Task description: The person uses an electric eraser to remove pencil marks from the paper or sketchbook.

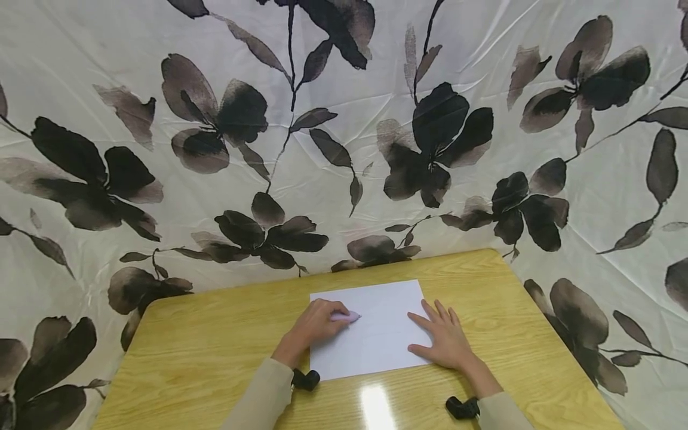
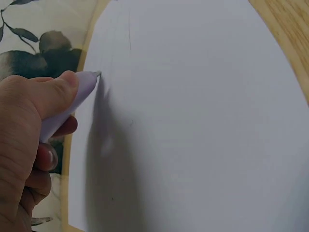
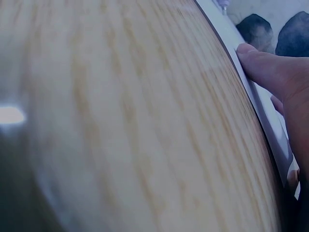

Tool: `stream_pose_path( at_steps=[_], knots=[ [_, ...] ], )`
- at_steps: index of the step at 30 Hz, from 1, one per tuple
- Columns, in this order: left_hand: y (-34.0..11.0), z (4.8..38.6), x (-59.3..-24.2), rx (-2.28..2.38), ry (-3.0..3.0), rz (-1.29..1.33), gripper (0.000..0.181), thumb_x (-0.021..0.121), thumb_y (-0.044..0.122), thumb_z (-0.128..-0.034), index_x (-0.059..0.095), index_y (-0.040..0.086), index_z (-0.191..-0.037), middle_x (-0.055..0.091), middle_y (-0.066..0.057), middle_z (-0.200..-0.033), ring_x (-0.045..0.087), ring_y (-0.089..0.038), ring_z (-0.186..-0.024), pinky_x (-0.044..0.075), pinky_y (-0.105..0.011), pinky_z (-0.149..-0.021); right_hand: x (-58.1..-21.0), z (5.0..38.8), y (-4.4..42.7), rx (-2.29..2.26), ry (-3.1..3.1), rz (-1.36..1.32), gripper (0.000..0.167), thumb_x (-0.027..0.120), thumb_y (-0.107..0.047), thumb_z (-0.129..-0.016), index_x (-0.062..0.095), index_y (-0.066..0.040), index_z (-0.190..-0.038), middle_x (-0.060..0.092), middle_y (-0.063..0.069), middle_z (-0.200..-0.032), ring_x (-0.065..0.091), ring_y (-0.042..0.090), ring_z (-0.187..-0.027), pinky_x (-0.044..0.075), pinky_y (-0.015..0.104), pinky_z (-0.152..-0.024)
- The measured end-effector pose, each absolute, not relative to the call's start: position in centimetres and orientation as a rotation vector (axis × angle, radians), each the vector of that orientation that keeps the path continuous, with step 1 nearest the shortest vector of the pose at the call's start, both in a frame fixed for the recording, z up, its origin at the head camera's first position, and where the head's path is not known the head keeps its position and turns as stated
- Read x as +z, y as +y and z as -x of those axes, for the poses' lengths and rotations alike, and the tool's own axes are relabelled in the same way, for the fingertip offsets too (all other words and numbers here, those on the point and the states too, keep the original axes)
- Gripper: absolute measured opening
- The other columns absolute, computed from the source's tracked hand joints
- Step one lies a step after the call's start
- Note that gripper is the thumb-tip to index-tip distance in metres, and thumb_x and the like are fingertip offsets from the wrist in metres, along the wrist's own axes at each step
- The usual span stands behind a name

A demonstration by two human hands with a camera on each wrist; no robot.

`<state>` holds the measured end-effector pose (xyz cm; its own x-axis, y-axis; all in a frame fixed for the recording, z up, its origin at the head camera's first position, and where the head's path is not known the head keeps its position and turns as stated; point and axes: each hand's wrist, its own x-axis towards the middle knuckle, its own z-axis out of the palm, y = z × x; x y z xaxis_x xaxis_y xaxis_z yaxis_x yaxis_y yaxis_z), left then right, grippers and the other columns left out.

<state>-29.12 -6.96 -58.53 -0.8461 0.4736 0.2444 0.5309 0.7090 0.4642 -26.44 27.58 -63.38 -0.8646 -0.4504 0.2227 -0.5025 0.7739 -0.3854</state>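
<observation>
- Pinched in the curled fingers and thumb of the left hand (image 1: pixel 316 322) is one pen (image 1: pixel 350 317), lilac with a pale pointed tip; whether that tip touches the surface below it is hard to tell.
- One right hand (image 1: pixel 445 340) lies with its fingers spread and straight, gripping nothing; its thumb and index finger rest on the paper near the right edge, while at least two other fingers reach past that edge over the table.
- One sheet of white paper (image 1: pixel 381 343) lies between the two hands, on the table; the pen is above its middle-left part, pointing to the right in the head view; the left wrist view shows one thin dark line (image 2: pixel 130 34) near the sheet's far end, with a few fainter marks too dim to count.
- One table (image 1: pixel 209 340), yellowish wood grain with rounded far corners, bears the sheet; one bright reflection (image 1: pixel 377 406) shines just below the paper.
- Two beige sleeves (image 1: pixel 263 394) cover the forearms; two small black devices (image 1: pixel 306 380) sit at the wrists, one on each.
- White cloth (image 1: pixel 344 239) with many dark flowers and leaves fills the background behind and beside the table.
</observation>
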Motion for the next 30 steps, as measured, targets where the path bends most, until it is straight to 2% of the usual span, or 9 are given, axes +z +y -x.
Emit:
stream_pose_path(
  at_steps=[12, 24, 30],
  knots=[
    [-6.7, 29.54, -57.87, -0.803, -2.868, 0.859, 0.013, 0.076, 0.026, -0.0841, 0.075, 0.019, -0.095, 0.07, 0.006, -0.089, 0.054, -0.006, -0.069, 0.043, -0.024, -0.062, -63.18, 26.42, 27.61, 0.652, -2.841, -0.766, 0.073, 0.061, -0.066, -0.082, 0.052, -0.026, -0.141, 0.031, 0.016, -0.154, 0.018, 0.046, -0.14, 0.008, 0.066, -0.105],
    [-6.7, 29.71, -58.2, -0.829, -2.875, 0.839, 0.013, 0.076, 0.024, -0.0844, 0.075, 0.018, -0.095, 0.071, 0.005, -0.093, 0.057, -0.007, -0.075, 0.045, -0.027, -0.067, -63.18, 26.31, 27.74, 0.652, -2.832, -0.771, 0.073, 0.062, -0.065, -0.082, 0.053, -0.024, -0.141, 0.032, 0.016, -0.153, 0.02, 0.047, -0.139, 0.01, 0.067, -0.104],
    [-6.88, 29.87, -58.16, -0.813, -2.863, 0.851, 0.011, 0.076, 0.023, -0.0838, 0.074, 0.019, -0.093, 0.07, 0.005, -0.089, 0.056, -0.009, -0.073, 0.045, -0.029, -0.065, -63.04, 26.39, 27.73, 0.665, -2.833, -0.784, 0.073, 0.062, -0.065, -0.082, 0.052, -0.024, -0.142, 0.031, 0.017, -0.153, 0.019, 0.047, -0.139, 0.009, 0.067, -0.104]
  ],
)
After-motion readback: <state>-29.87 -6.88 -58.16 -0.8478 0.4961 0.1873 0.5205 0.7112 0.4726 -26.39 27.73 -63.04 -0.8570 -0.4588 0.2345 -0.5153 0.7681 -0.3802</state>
